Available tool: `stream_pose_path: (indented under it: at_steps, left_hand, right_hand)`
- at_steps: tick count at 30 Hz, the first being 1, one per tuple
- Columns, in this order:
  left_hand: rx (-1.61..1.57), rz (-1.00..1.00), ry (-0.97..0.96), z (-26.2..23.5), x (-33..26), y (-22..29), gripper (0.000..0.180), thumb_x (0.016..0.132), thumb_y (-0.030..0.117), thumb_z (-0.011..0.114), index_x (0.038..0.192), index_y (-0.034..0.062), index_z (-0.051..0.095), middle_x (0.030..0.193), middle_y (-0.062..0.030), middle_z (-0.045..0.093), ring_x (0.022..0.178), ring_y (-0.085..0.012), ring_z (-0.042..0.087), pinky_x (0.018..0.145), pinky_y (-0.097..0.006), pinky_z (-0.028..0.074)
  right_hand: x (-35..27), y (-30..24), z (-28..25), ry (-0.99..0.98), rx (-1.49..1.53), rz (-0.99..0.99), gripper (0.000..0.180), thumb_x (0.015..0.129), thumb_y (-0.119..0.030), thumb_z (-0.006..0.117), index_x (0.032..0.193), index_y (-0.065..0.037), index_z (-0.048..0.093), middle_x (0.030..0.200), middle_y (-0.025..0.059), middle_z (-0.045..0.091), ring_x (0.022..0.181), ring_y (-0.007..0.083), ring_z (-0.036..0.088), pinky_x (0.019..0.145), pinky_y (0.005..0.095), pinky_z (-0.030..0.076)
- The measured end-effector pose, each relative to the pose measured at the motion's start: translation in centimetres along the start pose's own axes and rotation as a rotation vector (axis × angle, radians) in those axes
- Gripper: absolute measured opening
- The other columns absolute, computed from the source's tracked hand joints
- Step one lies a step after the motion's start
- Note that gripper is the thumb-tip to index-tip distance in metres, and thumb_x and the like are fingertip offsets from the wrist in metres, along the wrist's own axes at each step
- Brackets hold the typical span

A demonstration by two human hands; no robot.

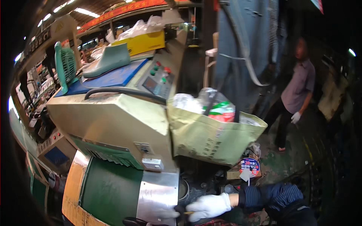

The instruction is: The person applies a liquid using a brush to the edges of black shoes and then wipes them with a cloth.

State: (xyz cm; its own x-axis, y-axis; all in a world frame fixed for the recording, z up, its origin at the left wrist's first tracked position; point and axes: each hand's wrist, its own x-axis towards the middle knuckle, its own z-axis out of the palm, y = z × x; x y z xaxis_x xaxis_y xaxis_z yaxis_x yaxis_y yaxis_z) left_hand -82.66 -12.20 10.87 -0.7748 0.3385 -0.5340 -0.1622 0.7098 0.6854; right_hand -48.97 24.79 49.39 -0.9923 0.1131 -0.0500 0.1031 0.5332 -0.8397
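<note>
At the bottom edge my right hand [209,207], in a white glove, reaches in from the right with its fingers closed around something small. A short thin yellowish piece [188,213] and a dark thing [180,210] show at the fingertips; I cannot make out what they are. Left of them, low over a metal plate [158,194], is a blurred pale glove [167,214], apparently my left hand, its fingers smeared. A black curved thing [132,221] lies at the lower edge. The green conveyor belt [111,188] runs beside the metal plate, out of a cream machine [113,116].
On the machine sit a grey-green boot-shaped form [109,62], a green fan [66,67], a yellow box [145,43] and a control panel [156,77]. A stuffed cream tote bag [211,135] hangs at its side. A person [298,86] stands at the right.
</note>
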Motion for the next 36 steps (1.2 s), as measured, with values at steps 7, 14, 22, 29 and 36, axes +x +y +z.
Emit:
stream_pose_path:
  at_steps: [7, 14, 22, 29, 36]
  left_hand:
    - [-0.172, 0.520, -0.363, 23.4, -2.0, 15.4, 0.052, 0.093, 0.044, 0.056, 0.107, -0.0050, 0.068, 0.096, -0.0162, 0.070, 0.082, -0.0226, 0.066, 0.075, -0.034, 0.053]
    - [-0.147, 0.820, -0.945, 30.2, -24.8, 22.4, 0.034, 0.089, 0.024, 0.060, 0.107, -0.0031, 0.069, 0.103, -0.0161, 0.070, 0.093, -0.0219, 0.067, 0.084, -0.033, 0.053]
    - [-0.011, 0.383, -1.512, 25.0, -45.6, 25.4, 0.043, 0.084, 0.003, 0.067, 0.126, -0.0025, 0.060, 0.125, -0.0108, 0.063, 0.116, -0.0195, 0.059, 0.102, -0.033, 0.044]
    - [0.150, -0.068, -1.750, 25.0, -50.9, 25.4, 0.065, 0.079, -0.003, 0.071, 0.139, 0.0001, 0.048, 0.134, -0.0092, 0.057, 0.122, -0.0188, 0.053, 0.106, -0.032, 0.039]
    - [0.378, 0.212, -1.926, 25.7, -47.5, 21.9, 0.030, 0.090, 0.005, 0.059, 0.119, 0.0029, 0.067, 0.127, -0.0137, 0.063, 0.118, -0.0235, 0.059, 0.106, -0.034, 0.039]
  right_hand:
    - [-25.1, 6.5, 4.3, 0.457, -0.069, 0.451, 0.021, 0.097, -0.026, 0.057, 0.098, -0.005, 0.055, 0.072, 0.0142, 0.060, 0.064, 0.0295, 0.062, 0.059, 0.0405, 0.049]
    - [-43.2, 3.3, 16.6, 0.894, 0.487, 0.481, 0.018, 0.097, -0.021, 0.057, 0.098, -0.003, 0.055, 0.075, 0.0116, 0.062, 0.066, 0.0265, 0.063, 0.061, 0.0388, 0.050]
    - [-50.5, -3.9, 25.2, 1.386, 0.973, 0.583, 0.014, 0.091, -0.014, 0.057, 0.092, 0.000, 0.058, 0.082, 0.0095, 0.066, 0.067, 0.0155, 0.062, 0.061, 0.0286, 0.051]
    - [-48.9, -7.5, 23.4, 1.402, 0.915, 0.563, 0.017, 0.085, -0.006, 0.063, 0.101, -0.001, 0.068, 0.092, 0.0031, 0.067, 0.079, 0.0145, 0.063, 0.071, 0.0284, 0.050]
    - [-45.6, -8.0, 23.8, 1.194, -0.060, 0.615, 0.018, 0.080, -0.020, 0.073, 0.096, -0.011, 0.070, 0.089, 0.0122, 0.064, 0.076, 0.0294, 0.065, 0.061, 0.0368, 0.051]
